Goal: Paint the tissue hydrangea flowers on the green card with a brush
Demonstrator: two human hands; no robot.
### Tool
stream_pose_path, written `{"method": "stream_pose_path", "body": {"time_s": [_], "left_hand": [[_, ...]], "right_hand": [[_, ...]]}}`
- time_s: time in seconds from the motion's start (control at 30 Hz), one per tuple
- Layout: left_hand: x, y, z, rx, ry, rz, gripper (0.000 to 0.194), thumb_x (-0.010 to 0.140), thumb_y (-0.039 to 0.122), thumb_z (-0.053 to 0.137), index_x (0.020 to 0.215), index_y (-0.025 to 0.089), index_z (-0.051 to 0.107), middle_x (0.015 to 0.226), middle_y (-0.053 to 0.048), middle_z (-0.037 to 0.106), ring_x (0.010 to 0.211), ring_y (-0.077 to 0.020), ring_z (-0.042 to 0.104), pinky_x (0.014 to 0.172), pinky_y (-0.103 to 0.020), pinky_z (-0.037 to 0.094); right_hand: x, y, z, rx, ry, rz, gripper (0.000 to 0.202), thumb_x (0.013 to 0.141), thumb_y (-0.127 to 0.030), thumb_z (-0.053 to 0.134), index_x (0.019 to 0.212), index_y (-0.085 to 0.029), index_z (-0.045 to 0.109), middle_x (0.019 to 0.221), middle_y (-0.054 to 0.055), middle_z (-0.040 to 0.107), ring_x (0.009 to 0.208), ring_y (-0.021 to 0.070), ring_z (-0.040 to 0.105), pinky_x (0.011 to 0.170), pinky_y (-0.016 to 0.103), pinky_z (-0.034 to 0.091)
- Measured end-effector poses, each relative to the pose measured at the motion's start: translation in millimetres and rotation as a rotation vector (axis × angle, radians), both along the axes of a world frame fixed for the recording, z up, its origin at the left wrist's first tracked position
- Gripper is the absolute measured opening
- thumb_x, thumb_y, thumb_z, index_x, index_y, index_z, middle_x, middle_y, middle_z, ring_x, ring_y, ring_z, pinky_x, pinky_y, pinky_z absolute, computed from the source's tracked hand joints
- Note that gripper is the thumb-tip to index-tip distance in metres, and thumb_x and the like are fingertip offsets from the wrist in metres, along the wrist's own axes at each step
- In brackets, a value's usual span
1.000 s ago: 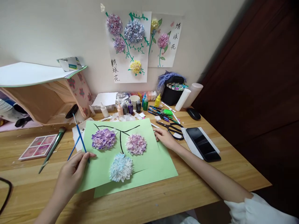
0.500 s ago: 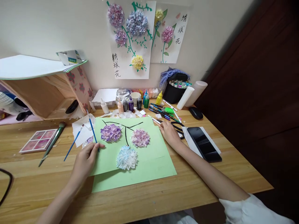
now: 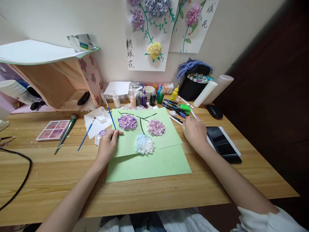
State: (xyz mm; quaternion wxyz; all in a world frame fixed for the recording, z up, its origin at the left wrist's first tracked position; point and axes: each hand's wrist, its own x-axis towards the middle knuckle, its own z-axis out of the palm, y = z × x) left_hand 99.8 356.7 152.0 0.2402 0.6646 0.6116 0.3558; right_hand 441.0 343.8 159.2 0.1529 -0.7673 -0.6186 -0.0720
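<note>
My left hand (image 3: 108, 141) is closed at the left edge of a green sheet of paper (image 3: 127, 141), with a blue paintbrush (image 3: 110, 112) between its thumb and fingers. Three crumpled-paper flowers stand on the sheet: purple (image 3: 127, 122), pink (image 3: 155, 127) and pale blue-white (image 3: 144, 144). Black drawn branches link them. Beneath it lies a second green sheet (image 3: 159, 166). My right hand (image 3: 195, 130) rests on the table to the right of the sheets, fingers curled downward. What lies under its fingers is hidden. A black-and-white pen (image 3: 176, 120) is close by.
Paint bottles (image 3: 144, 99) and marker pens (image 3: 175, 108) line the back. A black phone (image 3: 223, 145) and mouse (image 3: 214, 111) lie right. Leftward are a second blue brush (image 3: 86, 133), a pink palette (image 3: 53, 130), a thick brush (image 3: 66, 133) and an open box (image 3: 55, 85).
My view has shifted, moving the scene right and upward. My right hand has moved right, away from the paper edge, over where black-handled scissors showed. My left hand keeps the paintbrush.
</note>
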Motion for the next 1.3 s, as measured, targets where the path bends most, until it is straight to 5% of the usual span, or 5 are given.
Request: {"method": "stream_pose_path", "body": {"time_s": [0.07, 0.17, 0.33, 0.53, 1.3], "left_hand": [[-0.1, -0.8, -1.0, 0.005, -0.004, -0.001, 0.037, 0.089, 0.043, 0.043, 0.08, 0.02, 0.07, 0.082, -0.005, 0.072, 0.081, -0.0214, 0.063, 0.076, -0.03, 0.046], [0.4, -1.9, -2.0, 0.018, -0.013, 0.005, 0.037, 0.09, 0.042, 0.042, 0.079, 0.02, 0.07, 0.081, -0.005, 0.071, 0.081, -0.0212, 0.062, 0.077, -0.03, 0.045], [1.7, -2.5, -6.2, 0.029, -0.025, 0.025, 0.035, 0.09, 0.04, 0.043, 0.075, 0.021, 0.069, 0.077, -0.004, 0.069, 0.079, -0.021, 0.06, 0.076, -0.031, 0.044], [1.9, -1.6, -10.2, 0.027, -0.03, 0.036, 0.033, 0.09, 0.037, 0.044, 0.074, 0.022, 0.068, 0.077, -0.004, 0.069, 0.077, -0.0208, 0.059, 0.076, -0.032, 0.044], [2.5, -2.2, -10.9, 0.011, -0.04, 0.041, 0.031, 0.093, 0.034, 0.044, 0.076, 0.021, 0.068, 0.08, -0.003, 0.07, 0.08, -0.021, 0.061, 0.076, -0.032, 0.044]], "right_hand": [[-3.7, -23.5, 15.2, 0.09, 0.042, 0.068, 0.013, 0.089, -0.02, 0.048, 0.084, -0.015, 0.059, 0.081, 0.017, 0.067, 0.09, 0.0335, 0.06, 0.08, 0.046, 0.045], [-17.5, -63.6, 24.8, 0.055, 0.42, 0.425, 0.012, 0.092, -0.028, 0.052, 0.083, -0.021, 0.057, 0.079, 0.004, 0.064, 0.075, 0.0199, 0.061, 0.068, 0.031, 0.047], [-51.8, -111.0, 4.4, 0.074, 0.49, 0.7, 0.016, 0.092, -0.016, 0.053, 0.078, -0.022, 0.057, 0.063, -0.001, 0.056, 0.058, 0.0127, 0.054, 0.054, 0.024, 0.042], [-81.7, -119.5, -12.7, 0.223, 0.262, 0.739, 0.016, 0.091, -0.008, 0.052, 0.082, -0.02, 0.058, 0.062, -0.001, 0.058, 0.058, 0.0134, 0.051, 0.057, 0.027, 0.04], [-95.2, -116.9, 2.7, 0.176, 0.003, 0.775, 0.025, 0.089, -0.007, 0.051, 0.068, -0.02, 0.054, 0.059, 0.0, 0.053, 0.06, 0.016, 0.045, 0.057, 0.031, 0.03]]}}
